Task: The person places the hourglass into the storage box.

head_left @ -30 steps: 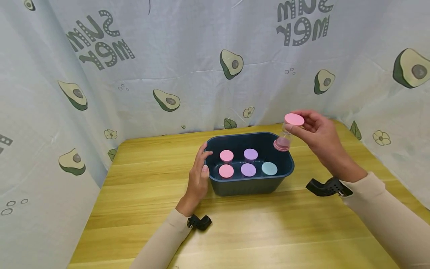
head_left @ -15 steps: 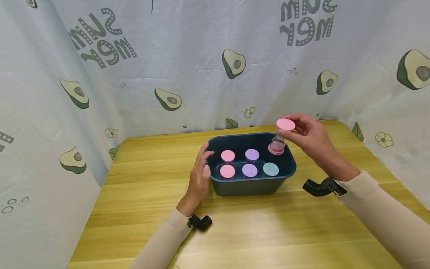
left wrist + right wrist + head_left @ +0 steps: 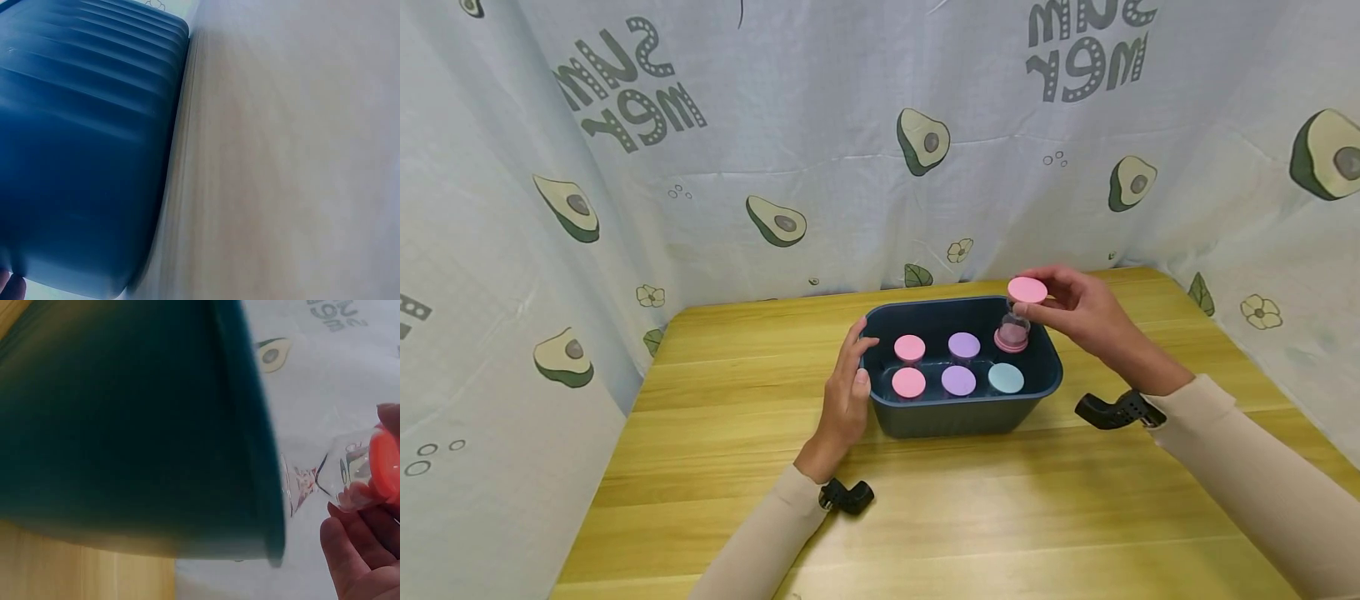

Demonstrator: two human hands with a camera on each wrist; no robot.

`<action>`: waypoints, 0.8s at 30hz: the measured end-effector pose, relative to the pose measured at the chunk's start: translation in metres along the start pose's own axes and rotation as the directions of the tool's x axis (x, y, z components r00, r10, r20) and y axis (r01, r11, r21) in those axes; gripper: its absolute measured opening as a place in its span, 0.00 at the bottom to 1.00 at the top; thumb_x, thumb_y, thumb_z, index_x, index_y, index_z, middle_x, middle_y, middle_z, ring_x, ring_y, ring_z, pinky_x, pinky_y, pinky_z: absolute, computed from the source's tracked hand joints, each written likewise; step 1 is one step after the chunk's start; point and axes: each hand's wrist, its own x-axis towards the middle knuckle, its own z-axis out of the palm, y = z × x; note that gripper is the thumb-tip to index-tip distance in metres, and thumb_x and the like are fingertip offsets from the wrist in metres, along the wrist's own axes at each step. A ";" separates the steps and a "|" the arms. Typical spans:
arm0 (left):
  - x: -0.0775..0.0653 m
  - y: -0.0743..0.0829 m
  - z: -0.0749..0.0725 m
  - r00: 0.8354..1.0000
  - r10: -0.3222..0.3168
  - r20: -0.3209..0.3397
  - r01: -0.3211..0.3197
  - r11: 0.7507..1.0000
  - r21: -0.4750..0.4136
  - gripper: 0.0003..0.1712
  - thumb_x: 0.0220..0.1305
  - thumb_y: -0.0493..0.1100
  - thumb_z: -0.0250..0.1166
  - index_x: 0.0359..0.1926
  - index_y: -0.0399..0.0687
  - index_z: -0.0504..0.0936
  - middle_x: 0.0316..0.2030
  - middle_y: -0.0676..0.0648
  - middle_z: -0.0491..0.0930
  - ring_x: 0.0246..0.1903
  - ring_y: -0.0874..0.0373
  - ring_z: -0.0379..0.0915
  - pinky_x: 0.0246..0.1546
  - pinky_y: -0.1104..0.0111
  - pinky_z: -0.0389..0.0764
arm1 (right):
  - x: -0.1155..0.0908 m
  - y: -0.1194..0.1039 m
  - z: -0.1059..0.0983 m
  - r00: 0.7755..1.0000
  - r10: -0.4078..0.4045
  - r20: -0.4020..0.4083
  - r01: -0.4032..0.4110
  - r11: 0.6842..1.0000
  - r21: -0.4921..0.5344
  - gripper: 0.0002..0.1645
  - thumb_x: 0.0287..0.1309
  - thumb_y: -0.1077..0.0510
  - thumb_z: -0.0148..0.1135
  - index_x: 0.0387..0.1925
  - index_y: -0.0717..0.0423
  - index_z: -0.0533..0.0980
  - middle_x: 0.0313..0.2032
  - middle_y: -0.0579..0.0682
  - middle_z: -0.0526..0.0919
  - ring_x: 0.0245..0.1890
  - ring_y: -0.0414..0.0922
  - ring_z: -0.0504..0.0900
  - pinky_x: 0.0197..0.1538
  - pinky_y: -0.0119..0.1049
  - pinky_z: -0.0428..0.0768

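Observation:
My right hand [image 3: 1071, 307] pinches the pink top cap of a sand timer [image 3: 1013, 327] over the right end of a dark blue plastic tub [image 3: 955, 419]. The timer hangs nearly upright, its lower cap below the tub's rim. In the right wrist view the glass waist of the sand timer [image 3: 312, 481] shows beyond the tub wall [image 3: 137, 437], with fingertips around the pink cap. My left hand [image 3: 846, 398] rests against the tub's left end, fingers fairly straight, one fingertip over the rim. The left wrist view shows mostly the tub's ribbed side [image 3: 81, 156].
Several more capped timers stand inside the tub: pink ones [image 3: 909, 382] at left, purple ones [image 3: 958, 381] in the middle, a light blue one [image 3: 1006, 378] at front right. The tub sits on a wooden table [image 3: 760, 375] before an avocado-print curtain [image 3: 842, 108].
My right hand has moved left and down with the sand timer, from beside the tub's right rim to inside its far right corner. My left hand stays at the tub.

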 end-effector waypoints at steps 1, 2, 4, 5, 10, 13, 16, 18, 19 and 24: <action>0.000 0.000 0.000 1.000 0.002 -0.001 -0.002 1.000 0.000 0.34 0.72 0.62 0.31 0.65 0.48 0.65 0.74 0.48 0.51 0.72 0.52 0.50 0.65 0.50 0.61 | 0.000 0.001 0.000 1.000 -0.002 0.006 0.002 1.000 -0.004 0.29 0.58 0.53 0.66 0.60 0.53 0.71 0.53 0.49 0.75 0.49 0.41 0.77 0.48 0.22 0.77; 0.000 0.000 0.000 1.000 0.003 -0.002 -0.003 1.000 -0.001 0.34 0.72 0.62 0.31 0.65 0.48 0.65 0.74 0.47 0.51 0.72 0.52 0.50 0.65 0.50 0.62 | 0.001 0.003 0.000 1.000 -0.004 0.009 0.004 1.000 -0.011 0.29 0.58 0.53 0.66 0.60 0.53 0.71 0.53 0.49 0.75 0.49 0.41 0.77 0.48 0.22 0.76; 0.000 -0.001 0.000 1.000 0.004 -0.002 -0.004 1.000 -0.002 0.34 0.72 0.62 0.31 0.65 0.48 0.65 0.74 0.47 0.51 0.72 0.51 0.50 0.65 0.50 0.62 | 0.001 0.005 0.000 1.000 -0.009 0.018 0.010 1.000 -0.023 0.29 0.58 0.53 0.67 0.60 0.53 0.71 0.53 0.49 0.75 0.49 0.40 0.77 0.48 0.22 0.76; 0.000 -0.001 0.000 1.000 0.004 -0.002 -0.004 1.000 -0.003 0.34 0.72 0.62 0.31 0.65 0.48 0.65 0.74 0.47 0.51 0.72 0.51 0.50 0.65 0.50 0.62 | 0.002 0.007 0.000 1.000 -0.012 0.021 0.013 0.999 -0.029 0.29 0.58 0.53 0.67 0.60 0.53 0.71 0.53 0.49 0.76 0.49 0.40 0.77 0.48 0.21 0.76; -0.001 -0.002 0.001 1.000 -0.010 0.002 0.010 1.000 -0.004 0.33 0.72 0.61 0.32 0.65 0.48 0.65 0.74 0.48 0.51 0.72 0.51 0.49 0.66 0.49 0.60 | 0.004 0.013 0.000 0.999 -0.027 0.034 0.029 0.998 -0.047 0.28 0.58 0.53 0.67 0.59 0.54 0.71 0.53 0.49 0.76 0.49 0.39 0.78 0.49 0.21 0.75; -0.002 -0.001 0.001 1.000 -0.015 0.003 0.015 1.000 -0.005 0.33 0.72 0.61 0.32 0.65 0.49 0.65 0.74 0.48 0.51 0.72 0.52 0.49 0.66 0.49 0.60 | 0.005 0.016 0.000 0.999 -0.027 0.040 0.029 0.998 -0.057 0.27 0.58 0.54 0.67 0.59 0.54 0.72 0.53 0.49 0.76 0.49 0.39 0.78 0.49 0.21 0.75; -0.001 0.000 0.000 1.000 -0.015 0.006 0.015 1.000 -0.004 0.33 0.72 0.61 0.32 0.65 0.49 0.65 0.74 0.49 0.51 0.72 0.52 0.49 0.66 0.49 0.60 | 0.005 0.018 0.001 0.999 -0.021 0.048 0.024 0.998 -0.064 0.28 0.57 0.54 0.67 0.58 0.54 0.72 0.53 0.50 0.76 0.49 0.38 0.78 0.49 0.21 0.75; -0.001 0.001 0.000 1.000 -0.013 0.007 0.013 1.000 -0.004 0.33 0.72 0.61 0.32 0.65 0.49 0.65 0.74 0.49 0.51 0.72 0.52 0.49 0.66 0.50 0.60 | 0.006 0.019 0.002 0.998 -0.020 0.052 0.024 0.997 -0.073 0.29 0.57 0.55 0.68 0.59 0.55 0.72 0.54 0.51 0.76 0.50 0.38 0.77 0.50 0.21 0.74; -0.001 0.001 0.000 1.000 -0.012 0.007 0.012 1.000 -0.004 0.33 0.72 0.61 0.32 0.65 0.49 0.65 0.74 0.49 0.51 0.72 0.52 0.49 0.66 0.50 0.60 | 0.006 0.020 0.002 0.998 -0.020 0.055 0.025 0.997 -0.078 0.29 0.57 0.55 0.68 0.59 0.55 0.71 0.55 0.51 0.76 0.51 0.38 0.77 0.50 0.21 0.74; -0.001 0.000 0.000 1.000 -0.008 0.004 0.008 1.000 -0.003 0.32 0.72 0.61 0.32 0.65 0.49 0.65 0.74 0.48 0.51 0.72 0.52 0.49 0.66 0.50 0.60 | 0.007 0.023 0.004 0.997 -0.050 0.066 0.057 0.994 -0.097 0.30 0.55 0.58 0.69 0.59 0.56 0.72 0.55 0.51 0.76 0.51 0.37 0.75 0.53 0.18 0.71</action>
